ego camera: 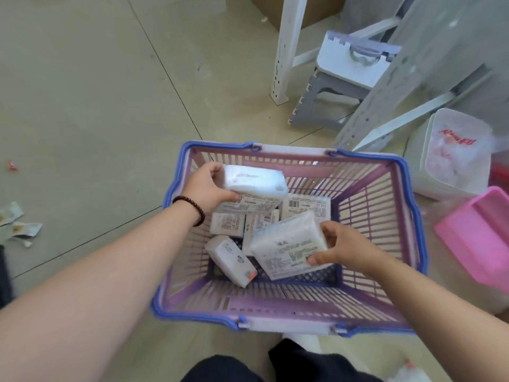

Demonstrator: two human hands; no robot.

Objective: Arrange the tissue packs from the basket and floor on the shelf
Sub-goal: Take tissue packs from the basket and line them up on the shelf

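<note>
Hands (206,186) among packs (230,259); stool (341,78) beyond basket (413,216).

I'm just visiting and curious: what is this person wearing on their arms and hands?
Both forearms are bare, with no sleeves or gloves in view. The left hand has a bracelet of dark round beads at the wrist. The right hand wears nothing.

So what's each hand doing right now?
Left hand: gripping a tissue pack over the basket.
Right hand: gripping another tissue pack.
</note>
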